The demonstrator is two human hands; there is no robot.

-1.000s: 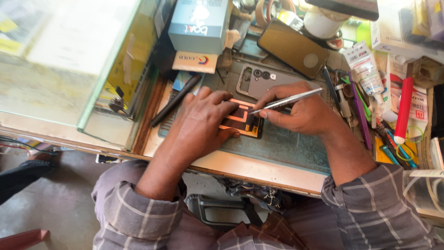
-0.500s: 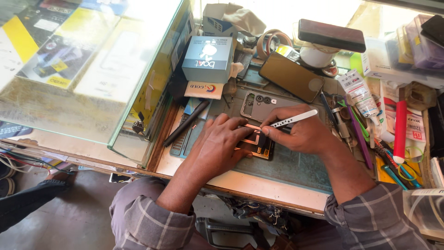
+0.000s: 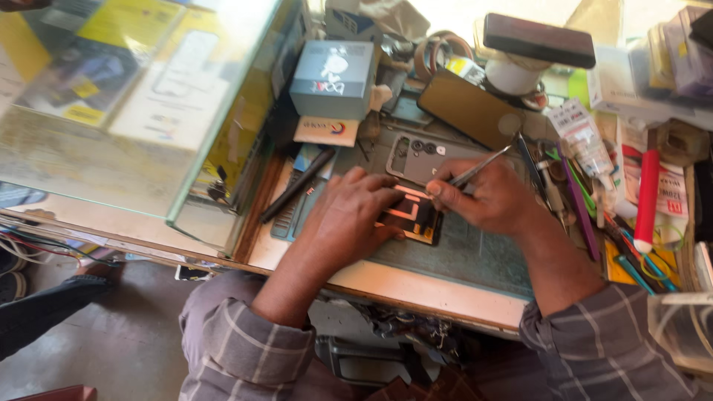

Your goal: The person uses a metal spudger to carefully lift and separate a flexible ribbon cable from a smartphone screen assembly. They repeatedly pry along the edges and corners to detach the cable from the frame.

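Note:
My left hand (image 3: 349,215) lies flat on an opened phone body (image 3: 412,215) with orange-brown inner parts, pressing it onto the green work mat (image 3: 475,256). My right hand (image 3: 486,197) grips metal tweezers (image 3: 481,166); their tips point down at the phone's upper right edge. A grey phone back cover (image 3: 423,157) with camera holes rests just behind both hands.
A glass display case (image 3: 134,111) stands at the left. A grey-blue box (image 3: 333,78), a dark phone (image 3: 475,110), a black screwdriver (image 3: 297,194), a red tube (image 3: 648,199) and several tools and packets crowd the back and right. The wooden bench edge (image 3: 416,286) runs along the front.
The view has shifted slightly. My right hand has lowered the tweezers closer to the phone; my left hand keeps holding the phone in place.

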